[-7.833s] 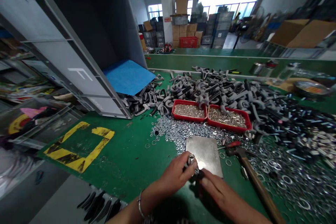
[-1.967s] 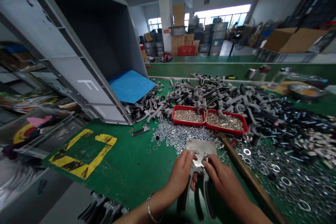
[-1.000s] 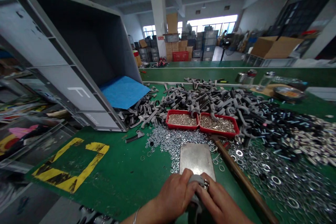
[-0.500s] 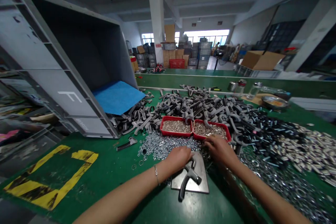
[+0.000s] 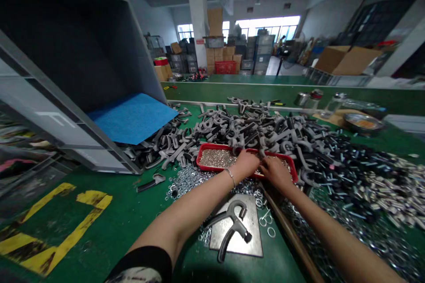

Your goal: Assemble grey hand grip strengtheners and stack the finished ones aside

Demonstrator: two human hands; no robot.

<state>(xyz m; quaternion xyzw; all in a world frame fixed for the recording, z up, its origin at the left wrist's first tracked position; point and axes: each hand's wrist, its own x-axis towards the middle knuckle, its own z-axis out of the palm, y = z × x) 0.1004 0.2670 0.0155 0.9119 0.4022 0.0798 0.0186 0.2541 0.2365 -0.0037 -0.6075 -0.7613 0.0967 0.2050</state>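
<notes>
L hand, R hand in red tray at 12 o'clock, grip unclear; 1 clamp done on steel plate at 6, gray castings left.

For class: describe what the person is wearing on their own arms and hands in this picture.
The left hand and right hand are bare, with no gloves. A thin silver bangle circles the left wrist, and a black-edged, pale patterned sleeve covers the top of that arm.
</notes>
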